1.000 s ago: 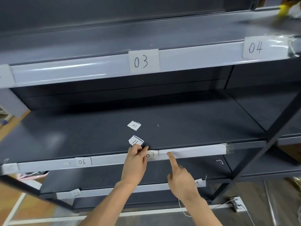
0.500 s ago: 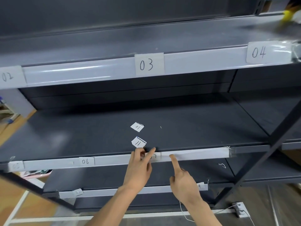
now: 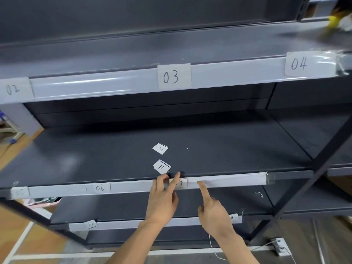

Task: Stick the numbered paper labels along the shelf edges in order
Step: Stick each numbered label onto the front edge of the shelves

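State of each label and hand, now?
Label 02: stuck on top edge.
Label 03: stuck on top edge.
Label 04: stuck on top edge.
Label 06: stuck on middle edge.
Label 07: on middle edge, partly covered.
Label 11: loose, flat on middle shelf.
Label 01: loose, flat, behind 11.
Left hand: fingers straight, pressing label 07.
Right hand: index finger touching middle edge right of 07.

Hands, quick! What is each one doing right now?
Left hand: open, fingers pressing the paper label on the shelf edge.
Right hand: open, straight forefinger pressing the shelf edge, holding nothing.
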